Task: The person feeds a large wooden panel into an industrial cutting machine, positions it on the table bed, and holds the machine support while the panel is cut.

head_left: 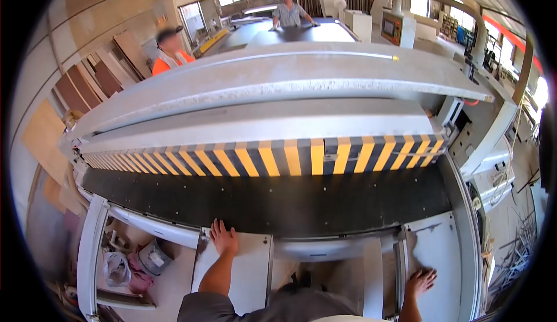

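Observation:
My left hand [224, 238] lies flat with fingers stretched on a pale metal support plate [249, 275], close to the machine's dark bed. My right hand [422, 281] rests on another pale support plate [444, 246] further right, fingers extended and holding nothing that shows. Beyond both hands runs the dark machine bed [261, 203], dotted with small light spots. Above the bed a guard with yellow and black stripes [264, 158] spans the machine's width, below a long grey beam [261, 122].
Through the frame's left opening show a bucket [154, 257] and a plastic bag [117, 270]. A person in orange [172, 52] stands behind the machine at left; another person [288, 14] leans at a far table. A control panel [391, 28] stands right. Scrap strips [516, 252] lie right.

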